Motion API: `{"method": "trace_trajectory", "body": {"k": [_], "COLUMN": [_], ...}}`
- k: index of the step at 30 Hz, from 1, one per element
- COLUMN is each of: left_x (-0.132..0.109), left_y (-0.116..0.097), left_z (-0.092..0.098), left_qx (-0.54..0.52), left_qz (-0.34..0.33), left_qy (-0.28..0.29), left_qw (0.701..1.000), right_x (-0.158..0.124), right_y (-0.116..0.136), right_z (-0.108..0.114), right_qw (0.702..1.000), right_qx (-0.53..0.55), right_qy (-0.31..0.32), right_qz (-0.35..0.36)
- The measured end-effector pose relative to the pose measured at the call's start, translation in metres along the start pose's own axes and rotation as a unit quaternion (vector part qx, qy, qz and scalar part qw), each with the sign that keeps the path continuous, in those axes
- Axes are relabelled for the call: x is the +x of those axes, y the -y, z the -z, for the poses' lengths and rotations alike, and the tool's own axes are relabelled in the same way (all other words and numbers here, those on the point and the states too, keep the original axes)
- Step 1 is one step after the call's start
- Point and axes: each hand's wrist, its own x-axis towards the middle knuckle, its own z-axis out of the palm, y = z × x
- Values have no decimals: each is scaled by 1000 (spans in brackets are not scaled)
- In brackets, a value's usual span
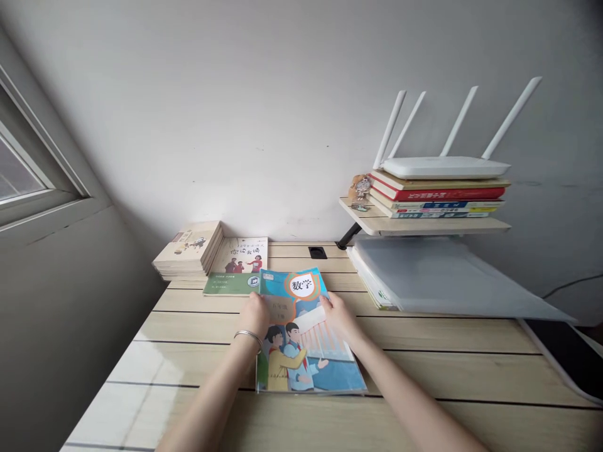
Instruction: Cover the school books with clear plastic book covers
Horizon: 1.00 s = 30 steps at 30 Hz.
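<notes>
A maths textbook (306, 358) with 数学 on its blue cover and two illustrated schoolchildren lies on the wooden desk (424, 361). My left hand (254, 316) rests on the cover's upper left, with a silver bangle (249, 339) on that wrist. My right hand (339, 314) sits on the upper right of the cover, its fingers over the book. The textbook's top edge overlaps a green book (226, 284), which lies below an illustrated paperback (240, 255). Another stack of cream books (188, 250) stands to the left.
A wall shelf (424, 226) holds several books (438, 199), a white router (445, 167) and a small figurine (360, 191). Beneath it lies a translucent plastic folder (447, 276). A black slab (570, 355) sits at the right desk edge. A window (19, 169) is at left.
</notes>
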Motion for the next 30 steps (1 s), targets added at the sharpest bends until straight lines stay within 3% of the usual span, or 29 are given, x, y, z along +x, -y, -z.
{"method": "trace_trajectory", "body": {"k": [4,7,9,11,13,15,17,20,22,26,30], "left_x": [-10,-21,-31,-41,-50,-56,-57,-55,-54,-51,-40], "left_y": [-11,-19,-23,-25,-25,-24,-23,-21,-19,-16,-13], "left_z": [1,4,4,1,-6,-15,-22,-28,-30,-30,-17], "left_qx": [16,78,170,253,290,297,296,293,293,307,302], "left_qz": [29,5,-64,-188,-307,-347,-316,-278,-279,-253,-164], "left_qy": [6,-20,-79,-110,-63,17,62,66,63,-13,-61], "left_qw": [999,997,980,943,904,890,899,913,912,918,937], "right_x": [-2,-5,-7,-9,-10,-10,-9,-7,-6,-4,-4], "right_y": [7,15,20,22,23,20,14,7,4,5,8], "right_z": [0,3,4,6,7,9,11,15,19,25,27], "right_qw": [995,979,965,954,951,957,965,981,994,998,998], "right_qx": [-97,-205,-262,-300,-308,-290,-256,-178,-102,22,-11], "right_qy": [3,9,15,17,13,-2,-25,-40,-11,55,54], "right_qz": [-9,-12,-12,-12,-9,14,47,60,31,-33,-39]}}
